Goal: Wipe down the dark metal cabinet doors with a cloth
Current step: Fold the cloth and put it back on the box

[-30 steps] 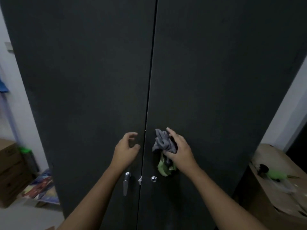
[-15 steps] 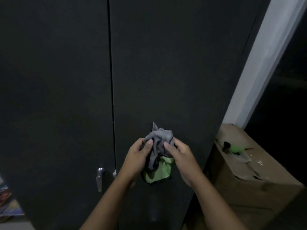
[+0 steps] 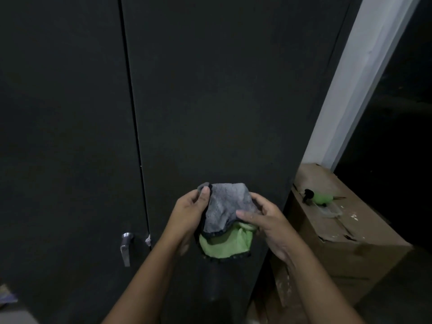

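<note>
A grey and green cloth (image 3: 222, 206) is held in front of the lower part of the right cabinet door (image 3: 222, 90). Its upper left corner is pinched by the left hand (image 3: 189, 213), and its right edge is gripped between the thumb and fingers of the right hand (image 3: 266, 220). A cardboard box (image 3: 346, 242) is seen just right of that door.

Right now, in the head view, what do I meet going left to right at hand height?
door handle → left hand → grey and green cloth → right hand → cardboard box
</note>
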`<move>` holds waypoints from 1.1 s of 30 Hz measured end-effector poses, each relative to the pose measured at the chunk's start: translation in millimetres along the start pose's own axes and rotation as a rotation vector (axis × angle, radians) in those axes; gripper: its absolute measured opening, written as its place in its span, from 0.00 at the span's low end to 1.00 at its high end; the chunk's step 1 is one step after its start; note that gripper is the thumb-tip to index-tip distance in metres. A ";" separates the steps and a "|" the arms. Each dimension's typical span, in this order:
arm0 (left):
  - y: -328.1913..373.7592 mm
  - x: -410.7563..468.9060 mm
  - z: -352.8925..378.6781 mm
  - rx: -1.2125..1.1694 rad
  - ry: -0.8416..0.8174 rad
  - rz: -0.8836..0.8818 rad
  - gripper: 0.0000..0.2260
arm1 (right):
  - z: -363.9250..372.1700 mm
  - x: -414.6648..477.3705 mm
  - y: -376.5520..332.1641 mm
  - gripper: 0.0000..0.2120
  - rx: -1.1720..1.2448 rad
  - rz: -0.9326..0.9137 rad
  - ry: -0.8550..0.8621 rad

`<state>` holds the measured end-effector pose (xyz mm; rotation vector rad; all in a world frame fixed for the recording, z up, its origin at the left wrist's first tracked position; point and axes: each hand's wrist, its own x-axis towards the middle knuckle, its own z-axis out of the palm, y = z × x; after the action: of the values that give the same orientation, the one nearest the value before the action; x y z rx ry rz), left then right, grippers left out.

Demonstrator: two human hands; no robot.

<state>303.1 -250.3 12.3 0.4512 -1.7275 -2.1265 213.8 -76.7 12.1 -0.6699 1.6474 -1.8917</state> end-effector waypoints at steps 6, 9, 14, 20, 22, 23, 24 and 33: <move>4.5 2.7 -2.6 -0.111 -0.158 -0.086 0.16 | -11.6 -3.4 6.0 0.38 -0.182 -0.058 -0.210; 2.6 6.3 -8.9 -0.069 -0.271 -0.057 0.32 | -15.9 3.1 8.7 0.28 -0.222 -0.125 -0.029; -1.9 12.1 -12.7 0.029 -0.198 0.027 0.41 | -24.2 13.6 11.1 0.06 -0.551 -0.226 0.213; -2.9 16.1 -19.2 0.180 -0.164 0.132 0.31 | -33.2 27.6 7.1 0.10 -0.637 -0.219 0.339; -3.1 17.9 -24.0 0.409 -0.200 0.129 0.36 | -34.4 33.5 5.1 0.17 -0.647 -0.231 0.321; -4.9 18.6 -25.3 0.501 -0.203 0.136 0.34 | -33.4 35.2 4.1 0.22 -0.643 -0.225 0.300; -8.1 19.8 -26.0 0.543 -0.188 0.144 0.29 | -31.6 36.2 2.9 0.26 -0.630 -0.206 0.286; -6.6 14.5 -12.3 0.398 -0.067 0.152 0.29 | -34.5 43.2 2.8 0.38 -0.470 0.061 0.236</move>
<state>295.5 -266.5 3.0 0.3412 -2.1575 -1.7118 159.1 -81.5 5.7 -0.5806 2.2719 -1.5961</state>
